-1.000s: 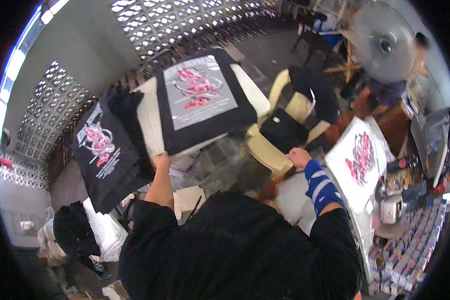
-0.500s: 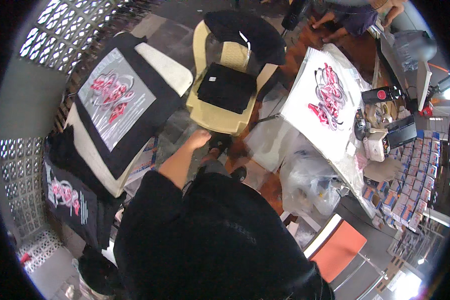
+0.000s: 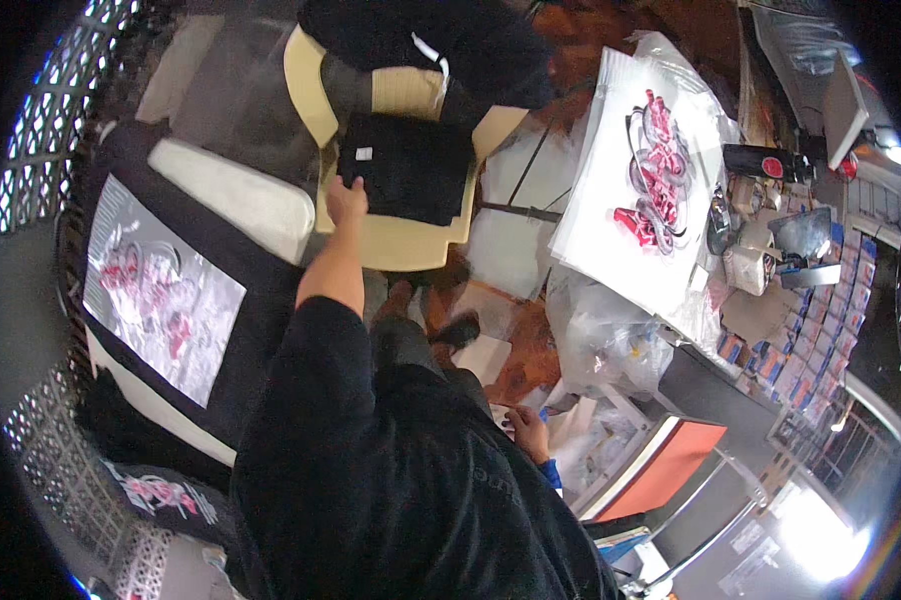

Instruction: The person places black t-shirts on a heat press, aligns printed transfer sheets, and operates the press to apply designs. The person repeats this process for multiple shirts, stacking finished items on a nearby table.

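My left hand (image 3: 348, 205) reaches to the near left corner of a stack of folded black T-shirts (image 3: 411, 175), near a small white label. Its thumb and fingers close at the cloth's edge; how many layers they take in is hidden. The stack lies on the seat of a yellow plastic chair (image 3: 396, 255), and more black cloth (image 3: 481, 50) drapes over its back. Low in front of my body is my right hand (image 3: 531, 432), a blue band at its wrist. Its fingers curl against a small whitish thing, mostly hidden by my shirt.
On the left, a black T-shirt with a grey and red print (image 3: 166, 290) lies over a pale board (image 3: 236, 200). A table at right holds white printed sheets (image 3: 621, 190). Clear plastic bags (image 3: 611, 335) hang below it. An orange-seated chair (image 3: 661, 465) stands lower right.
My left hand has moved forward from in front of the chair to the folded T-shirts. My right hand has come into view. The whole view has shifted, the chair now farther left.
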`<state>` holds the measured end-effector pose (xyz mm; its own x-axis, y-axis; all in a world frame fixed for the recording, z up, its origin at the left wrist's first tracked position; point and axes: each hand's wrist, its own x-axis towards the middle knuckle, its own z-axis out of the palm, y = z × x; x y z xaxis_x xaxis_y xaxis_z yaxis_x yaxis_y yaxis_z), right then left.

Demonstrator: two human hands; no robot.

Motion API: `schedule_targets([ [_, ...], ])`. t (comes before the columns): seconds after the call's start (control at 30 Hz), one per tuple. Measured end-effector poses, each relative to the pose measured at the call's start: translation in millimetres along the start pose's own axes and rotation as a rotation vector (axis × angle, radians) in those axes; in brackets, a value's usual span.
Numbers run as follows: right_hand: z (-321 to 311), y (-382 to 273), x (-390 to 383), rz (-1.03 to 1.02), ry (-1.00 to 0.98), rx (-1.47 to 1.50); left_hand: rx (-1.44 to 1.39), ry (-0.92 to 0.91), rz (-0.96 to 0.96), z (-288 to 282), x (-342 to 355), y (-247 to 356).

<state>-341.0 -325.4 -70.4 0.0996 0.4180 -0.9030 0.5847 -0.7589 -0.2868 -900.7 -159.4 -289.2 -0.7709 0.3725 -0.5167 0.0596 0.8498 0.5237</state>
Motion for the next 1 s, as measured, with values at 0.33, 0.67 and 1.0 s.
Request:
schedule_targets([
  [0.33,12,-184,-57,-1.114,0.515,-0.321,-0.157,-0.213,1.385,-82,-192,171],
  [0.67,-21,-124,-144,-0.970,0.377,0.093,-0.317,-1.210,1.893,-132,-423,205],
  [1.0,26,77,-151,-0.776,0.439,0.787,-0.020,-1.740,1.873,-110,-557,122],
])
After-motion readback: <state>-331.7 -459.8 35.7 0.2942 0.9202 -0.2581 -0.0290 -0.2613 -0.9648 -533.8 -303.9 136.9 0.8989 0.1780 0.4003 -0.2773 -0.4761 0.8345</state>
